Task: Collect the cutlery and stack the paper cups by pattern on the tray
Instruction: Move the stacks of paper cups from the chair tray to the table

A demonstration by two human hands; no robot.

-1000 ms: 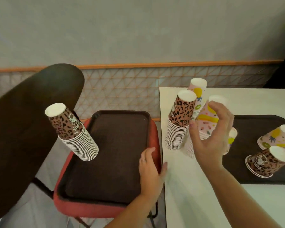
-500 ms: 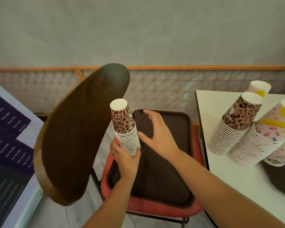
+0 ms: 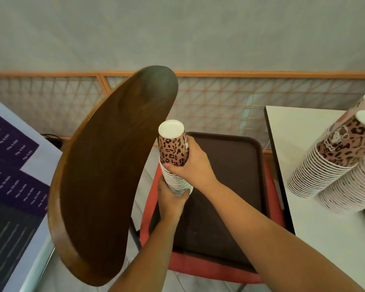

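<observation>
A stack of upside-down leopard-print paper cups (image 3: 173, 152) stands at the near-left part of the dark brown tray (image 3: 230, 186), which lies on a red chair seat. My left hand (image 3: 170, 200) grips the bottom of this stack from below. My right hand (image 3: 191, 165) is wrapped round the top cup of the stack. On the white table at the right stand a second leopard-print stack (image 3: 333, 157) and, in front of it, a pink patterned stack (image 3: 350, 194), both leaning. No cutlery is in view.
The dark wooden chair back (image 3: 110, 175) rises close to the left of the held stack. The red seat (image 3: 198, 266) shows under the tray. The white table's edge (image 3: 278, 165) runs along the tray's right side. A purple printed board (image 3: 11, 186) lies at far left.
My view swung left. My left hand left the tray's right rim and took the base of the leopard stack. My right hand came over from the table's stacks and closed on the top cup.
</observation>
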